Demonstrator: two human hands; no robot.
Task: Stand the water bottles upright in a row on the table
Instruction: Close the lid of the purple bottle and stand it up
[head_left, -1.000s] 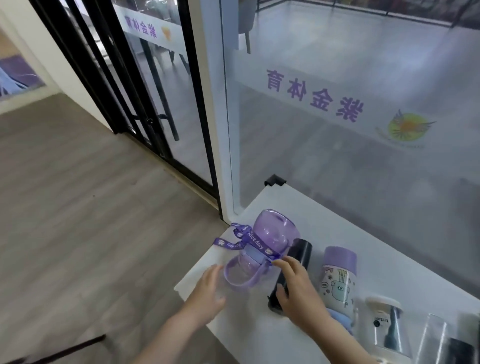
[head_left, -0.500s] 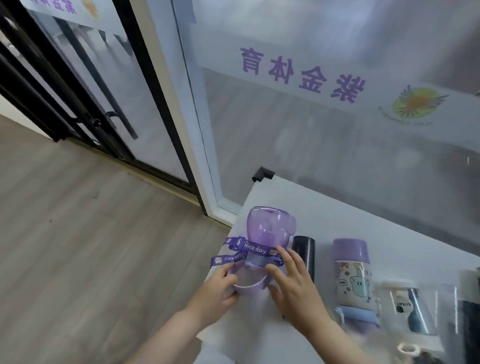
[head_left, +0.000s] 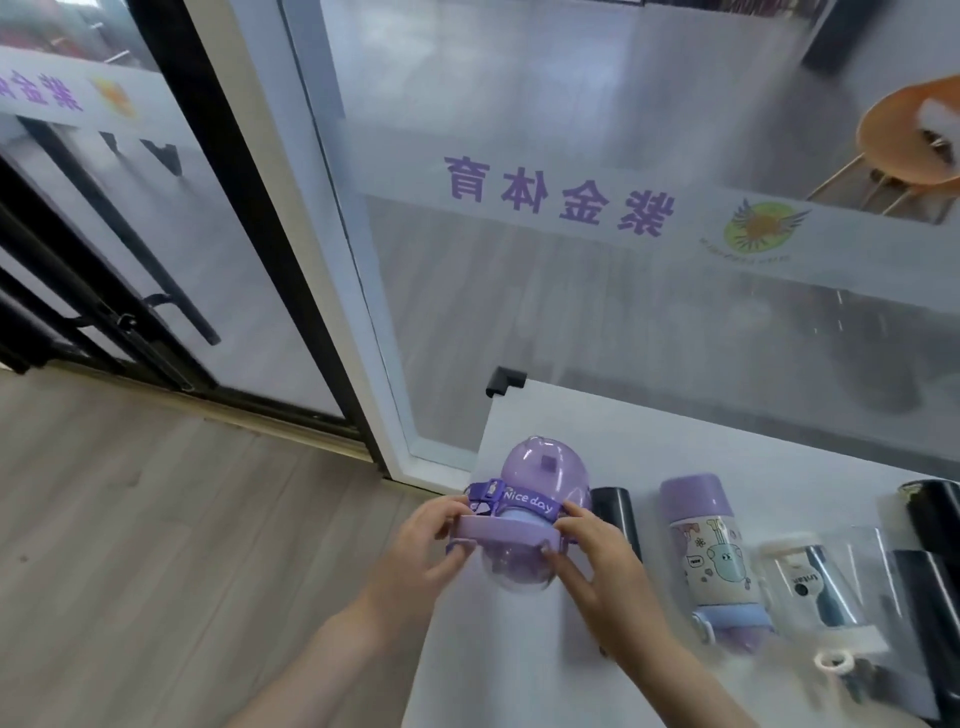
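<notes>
Purple and translucent, a round water bottle (head_left: 530, 512) with a "Nice day" strap (head_left: 519, 501) lies on its side at the left end of a white table (head_left: 649, 452), its domed end pointing away toward a frosted glass wall (head_left: 597, 234). Both hands now grip it at the lid collar: the left hand (head_left: 421, 551) curls round the collar's left side, and the right hand (head_left: 592, 556) pinches its right side between thumb and fingers. A second ago the left hand lay flat on the table short of the bottle and the right rested near a black bottle; both have since closed in, so this looks like the start of tipping the purple bottle upright.

Just right of the purple bottle lies the slim black bottle (head_left: 615, 512), partly hidden by the right hand. Further right lies a cartoon-printed bottle with a purple cap (head_left: 714, 551), then a clear one with a white lid (head_left: 810, 587), then dark ones (head_left: 935, 514) at the frame edge, too blurred to count. All appear to be lying down, so the row is barely begun.
</notes>
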